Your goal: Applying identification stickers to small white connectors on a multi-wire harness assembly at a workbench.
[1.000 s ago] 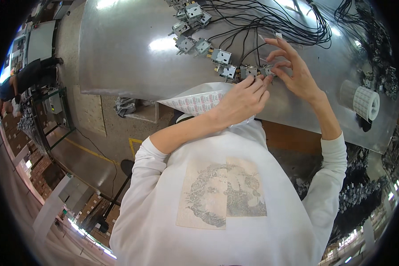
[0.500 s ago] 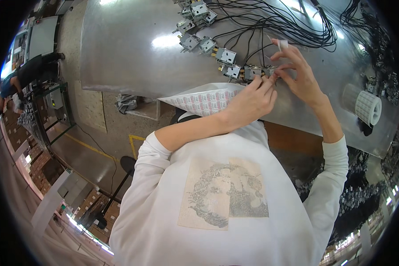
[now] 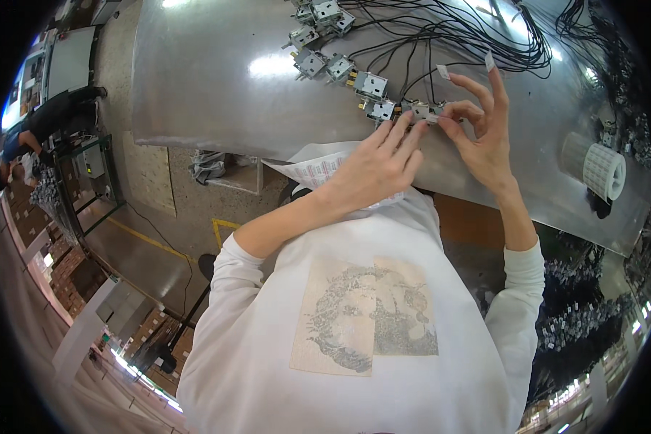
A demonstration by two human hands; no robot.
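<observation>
A row of small grey metal box-shaped devices (image 3: 370, 85) with black cables lies on the metal table (image 3: 210, 94). My left hand (image 3: 383, 160) reaches over the near edge, its fingers stretched out and their tips resting on one device (image 3: 417, 110) in the row; its thumb is hidden. Beside it, the thumb and index finger of my right hand (image 3: 488, 137) pinch a small white label (image 3: 432, 118) at that device. Two more small white labels (image 3: 443, 71) stick to raised fingertips of this hand. A printed label sheet (image 3: 318, 170) lies under my left forearm.
Black cables (image 3: 470, 43) loop across the table's far side. A roll of labels (image 3: 604, 173) stands at the right, with more cabled devices (image 3: 615, 94) beyond. At the far left, a person (image 3: 32, 141) works by a green-framed stand (image 3: 87, 188).
My left hand has drawn back slightly left, its fingers straighter. The right hand's raised fingers have spread, showing labels on their tips. The label sheet has shifted and is more covered by my arm.
</observation>
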